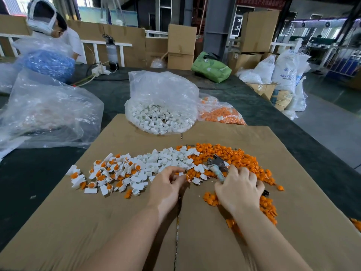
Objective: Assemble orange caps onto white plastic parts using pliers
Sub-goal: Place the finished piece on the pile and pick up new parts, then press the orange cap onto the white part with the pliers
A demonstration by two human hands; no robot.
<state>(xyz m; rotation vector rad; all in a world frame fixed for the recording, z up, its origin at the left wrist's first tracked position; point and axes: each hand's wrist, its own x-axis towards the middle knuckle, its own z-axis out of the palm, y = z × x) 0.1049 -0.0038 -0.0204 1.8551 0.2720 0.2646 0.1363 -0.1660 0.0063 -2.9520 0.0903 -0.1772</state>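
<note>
The right hand [239, 189] grips the pliers [216, 167] — their head pokes out past the fingers, over the orange caps [244, 159]. The left hand [168, 182] pinches a white part [181, 174] at its fingertips, at the near edge of the white pile [156, 161] on the cardboard [97, 222].

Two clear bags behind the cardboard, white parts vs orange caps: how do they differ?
The white-parts bag stands tall and bulging, mouth gathered upward; the orange-caps bag lies low and flat.
The white-parts bag's base rests on the cardboard sheet's far edge; the orange-caps bag sits to its right, mostly on the dark table.
Contents: white pieces versus orange ones.
Both are clear plastic.
</note>
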